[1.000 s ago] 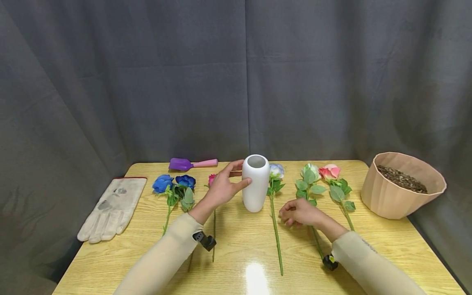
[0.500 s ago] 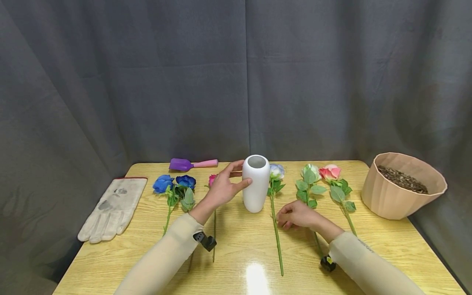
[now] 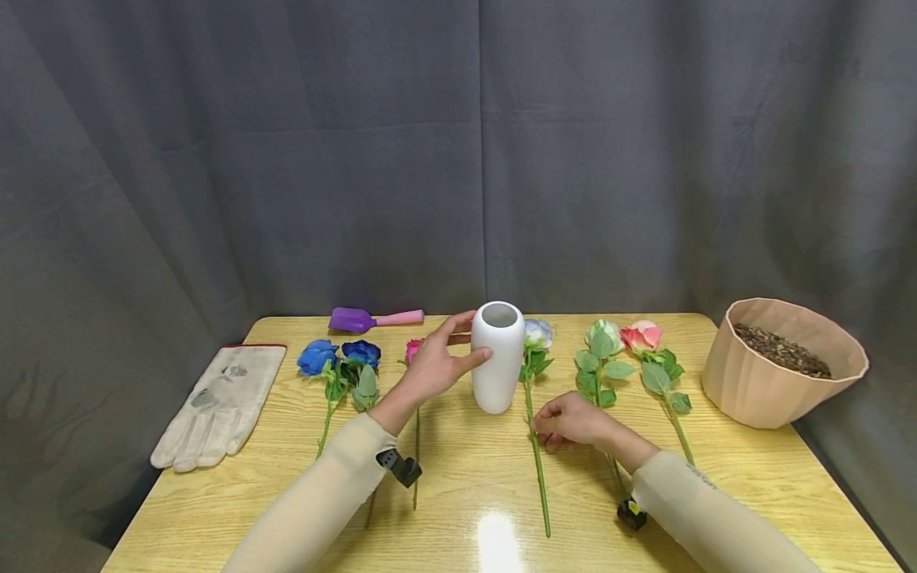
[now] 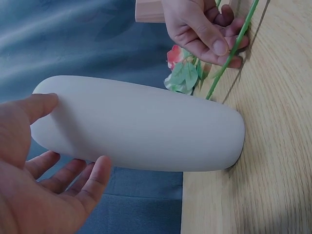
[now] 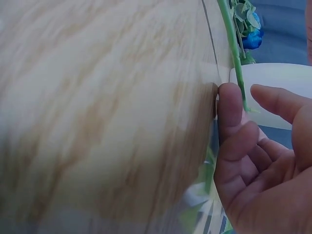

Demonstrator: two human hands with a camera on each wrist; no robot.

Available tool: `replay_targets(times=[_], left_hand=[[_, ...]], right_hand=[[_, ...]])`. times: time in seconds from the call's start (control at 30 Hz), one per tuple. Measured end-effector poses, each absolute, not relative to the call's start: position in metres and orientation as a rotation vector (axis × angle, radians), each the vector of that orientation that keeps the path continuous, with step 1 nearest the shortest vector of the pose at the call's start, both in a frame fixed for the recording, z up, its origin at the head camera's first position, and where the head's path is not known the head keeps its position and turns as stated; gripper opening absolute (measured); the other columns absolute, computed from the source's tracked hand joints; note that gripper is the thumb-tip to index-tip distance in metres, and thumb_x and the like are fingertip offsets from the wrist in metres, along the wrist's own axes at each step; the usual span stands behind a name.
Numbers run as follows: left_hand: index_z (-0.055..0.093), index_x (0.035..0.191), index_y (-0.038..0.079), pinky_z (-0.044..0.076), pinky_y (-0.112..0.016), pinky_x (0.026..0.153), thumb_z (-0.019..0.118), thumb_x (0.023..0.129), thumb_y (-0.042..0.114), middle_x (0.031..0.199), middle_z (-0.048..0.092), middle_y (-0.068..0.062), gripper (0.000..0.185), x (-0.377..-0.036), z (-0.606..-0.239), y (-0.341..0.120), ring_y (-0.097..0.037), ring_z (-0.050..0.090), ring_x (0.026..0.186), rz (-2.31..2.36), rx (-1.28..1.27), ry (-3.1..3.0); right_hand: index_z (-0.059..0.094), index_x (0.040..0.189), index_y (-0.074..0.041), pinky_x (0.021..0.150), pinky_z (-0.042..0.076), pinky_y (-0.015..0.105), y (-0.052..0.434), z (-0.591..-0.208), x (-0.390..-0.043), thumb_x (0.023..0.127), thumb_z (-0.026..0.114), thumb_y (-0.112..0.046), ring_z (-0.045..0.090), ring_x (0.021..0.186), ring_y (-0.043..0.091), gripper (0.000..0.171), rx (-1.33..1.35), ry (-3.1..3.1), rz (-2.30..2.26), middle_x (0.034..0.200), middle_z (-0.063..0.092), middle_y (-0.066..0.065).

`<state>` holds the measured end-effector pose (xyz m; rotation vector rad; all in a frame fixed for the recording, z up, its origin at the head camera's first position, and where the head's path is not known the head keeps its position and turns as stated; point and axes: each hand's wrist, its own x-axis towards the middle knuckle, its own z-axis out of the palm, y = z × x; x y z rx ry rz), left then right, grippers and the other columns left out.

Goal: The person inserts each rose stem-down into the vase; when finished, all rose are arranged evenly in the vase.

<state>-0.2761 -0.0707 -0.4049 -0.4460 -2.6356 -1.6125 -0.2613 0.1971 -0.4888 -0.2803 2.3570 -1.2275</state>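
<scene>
A white vase [image 3: 497, 370] stands upright at the middle of the table. My left hand [image 3: 435, 368] holds its upper left side, the thumb [image 4: 43, 105] on the front and the fingers around the back. Right of the vase lies a pale blue and white artificial rose [image 3: 538, 465], its stem toward me. My right hand [image 3: 575, 422] is at this stem, low over the table. In the right wrist view the stem [image 5: 235, 53] passes between thumb and forefinger, with a gap at the thumb [image 5: 278, 100]; the fingers are partly bent.
Two blue roses [image 3: 317, 357] and a pink rose [image 3: 412, 350] lie left. A white-green rose [image 3: 603, 337] and a coral rose [image 3: 641, 335] lie right, near a peach pot [image 3: 738, 390] of dark mulch. A purple scoop [image 3: 351, 320] and work gloves [image 3: 222, 406] lie at left.
My right hand has moved left across the table to the stem of the pale blue and white rose. The left hand and the vase have stayed in place.
</scene>
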Motion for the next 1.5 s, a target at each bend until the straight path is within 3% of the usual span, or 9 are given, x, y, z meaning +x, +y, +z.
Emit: replay_targets(times=[0.53, 0.63, 0.87, 1.03, 1.2, 1.4, 1.5], left_hand=[[0.045, 0.148, 0.023, 0.050, -0.053, 0.104, 0.077, 0.087, 0.043, 0.143, 0.057, -0.006, 0.071, -0.276, -0.404, -0.072, -0.029, 0.058, 0.129, -1.613, -0.460, -2.648], [0.045, 0.148, 0.023, 0.050, -0.052, 0.104, 0.077, 0.087, 0.043, 0.142, 0.057, -0.006, 0.071, -0.276, -0.404, -0.072, -0.029, 0.059, 0.129, -1.615, -0.461, -2.648], [0.045, 0.148, 0.022, 0.050, -0.052, 0.104, 0.077, 0.087, 0.038, 0.142, 0.057, -0.007, 0.070, -0.277, -0.405, -0.072, -0.029, 0.059, 0.129, -1.636, -0.482, -2.634], [0.046, 0.148, 0.021, 0.050, -0.052, 0.104, 0.078, 0.087, 0.037, 0.141, 0.057, -0.008, 0.071, -0.277, -0.405, -0.071, -0.029, 0.059, 0.128, -1.637, -0.497, -2.627], [0.046, 0.148, 0.021, 0.051, -0.050, 0.103, 0.078, 0.087, 0.037, 0.140, 0.058, -0.007, 0.070, -0.277, -0.406, -0.071, -0.028, 0.060, 0.128, -1.619, -0.498, -2.630], [0.046, 0.147, 0.020, 0.051, -0.051, 0.104, 0.078, 0.087, 0.036, 0.140, 0.059, -0.008, 0.070, -0.278, -0.407, -0.072, -0.029, 0.060, 0.127, -1.620, -0.497, -2.623], [0.046, 0.148, 0.020, 0.050, -0.051, 0.104, 0.078, 0.087, 0.036, 0.140, 0.059, -0.008, 0.070, -0.278, -0.406, -0.072, -0.029, 0.060, 0.127, -1.614, -0.498, -2.623]], right_hand=[[0.073, 0.097, -0.005, 0.045, 0.035, 0.023, 0.195, -0.485, -0.260, 0.096, 0.065, -0.020, 0.069, 0.062, 0.014, 0.017, -0.269, 2.412, -1.211, 0.077, 0.072, 0.003], [0.073, 0.097, -0.005, 0.050, 0.038, 0.025, 0.196, -0.484, -0.261, 0.096, 0.065, -0.021, 0.069, 0.064, 0.015, 0.018, -0.270, 2.433, -1.218, 0.076, 0.072, 0.003], [0.070, 0.102, 0.005, 0.066, 0.058, 0.036, 0.201, -0.479, -0.264, 0.096, 0.066, -0.016, 0.071, 0.069, 0.020, 0.022, -0.292, 2.379, -1.355, 0.082, 0.071, 0.008], [0.068, 0.105, 0.007, 0.073, 0.060, 0.041, 0.205, -0.470, -0.263, 0.097, 0.064, -0.016, 0.070, 0.073, 0.022, 0.024, -0.278, 2.354, -1.400, 0.086, 0.071, 0.011], [0.069, 0.107, 0.003, 0.069, 0.056, 0.038, 0.208, -0.463, -0.264, 0.097, 0.065, -0.021, 0.071, 0.076, 0.026, 0.026, -0.254, 2.394, -1.368, 0.086, 0.072, 0.010], [0.068, 0.112, 0.003, 0.057, 0.043, 0.028, 0.211, -0.455, -0.266, 0.098, 0.063, -0.024, 0.071, 0.080, 0.029, 0.030, -0.245, 2.447, -1.352, 0.088, 0.074, 0.007], [0.067, 0.114, 0.004, 0.058, 0.045, 0.028, 0.213, -0.450, -0.268, 0.099, 0.063, -0.023, 0.072, 0.079, 0.025, 0.031, -0.245, 2.466, -1.362, 0.090, 0.074, 0.006]])
